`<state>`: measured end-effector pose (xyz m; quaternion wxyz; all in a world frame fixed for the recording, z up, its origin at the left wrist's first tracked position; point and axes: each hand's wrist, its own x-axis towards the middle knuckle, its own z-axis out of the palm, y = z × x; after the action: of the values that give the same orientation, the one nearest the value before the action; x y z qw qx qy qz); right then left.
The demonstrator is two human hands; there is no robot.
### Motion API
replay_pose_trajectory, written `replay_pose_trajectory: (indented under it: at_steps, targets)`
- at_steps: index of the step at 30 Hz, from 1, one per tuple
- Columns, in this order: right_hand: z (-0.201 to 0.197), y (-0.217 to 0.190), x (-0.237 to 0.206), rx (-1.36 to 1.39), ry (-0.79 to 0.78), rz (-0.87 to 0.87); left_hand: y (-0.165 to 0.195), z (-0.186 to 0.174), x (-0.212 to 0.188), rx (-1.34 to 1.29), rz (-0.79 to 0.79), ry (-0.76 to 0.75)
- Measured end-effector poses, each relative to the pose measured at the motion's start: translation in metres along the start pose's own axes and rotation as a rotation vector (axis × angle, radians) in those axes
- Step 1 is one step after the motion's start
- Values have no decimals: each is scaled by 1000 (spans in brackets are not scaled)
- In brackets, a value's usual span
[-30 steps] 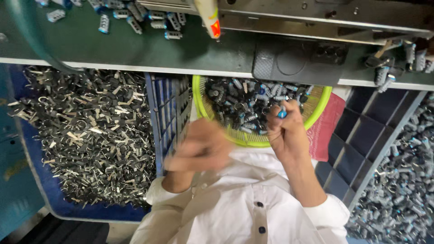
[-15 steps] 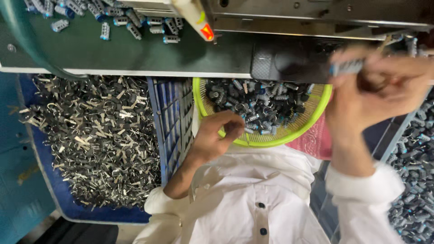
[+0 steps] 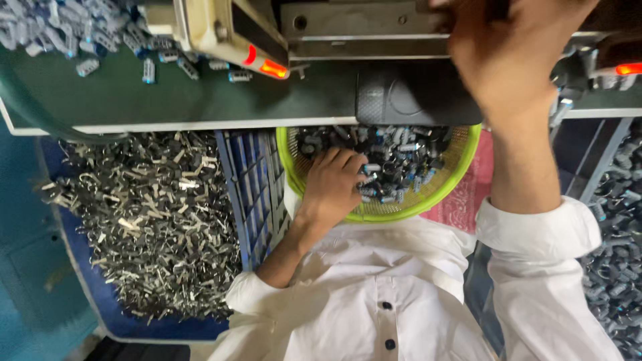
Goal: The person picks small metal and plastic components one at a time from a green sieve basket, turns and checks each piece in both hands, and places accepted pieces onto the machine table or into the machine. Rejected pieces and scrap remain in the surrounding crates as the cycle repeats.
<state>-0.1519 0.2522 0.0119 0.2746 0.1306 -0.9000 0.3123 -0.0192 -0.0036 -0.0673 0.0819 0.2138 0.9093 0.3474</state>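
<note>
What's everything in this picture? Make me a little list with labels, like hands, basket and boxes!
left hand: reaching into the green basket, fingers among the small grey and blue parts
right hand: raised at the machine above the bench; whether it holds anything is hidden
blue crate: beside the basket, full of grey metal pieces
bench top: green, with small blue-grey parts scattered on it
clothing: white shirt with dark buttons

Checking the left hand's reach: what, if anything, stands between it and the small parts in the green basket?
Nothing visible does. The left hand already lies inside the green basket, its fingers resting directly on the small parts.
</note>
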Motion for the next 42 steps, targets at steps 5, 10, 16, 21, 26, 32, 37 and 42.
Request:
replay_pose_trajectory:
  at_steps: [5, 10, 16, 21, 26, 32, 37, 42]
  targets:
    - [-13, -19, 12, 173, -119, 52, 6, -8, -3, -534, 7, 153]
    - [-15, -78, -32, 214, -5, -219, 16, -32, -2, -716, -182, 226]
    - [12, -96, -126, 731, -217, 387, 28, -41, -7, -732, -203, 162]
    - [23, -84, -160, 1037, -90, 617, 42, -44, 7, -837, -146, 146]
    - [31, -78, -161, 1377, 113, 915, 65, -80, 6, -816, -103, 87]
    - [21, -57, -156, 1954, 22, 1164, 57, -79, -4, -114, 122, 546]
    - [-4, -61, -97, 1365, 84, 626, 32, -46, -18, -885, -242, 324]
    - [-23, -59, 12, 325, 184, -121, 28, -20, -23, -1254, -202, 225]
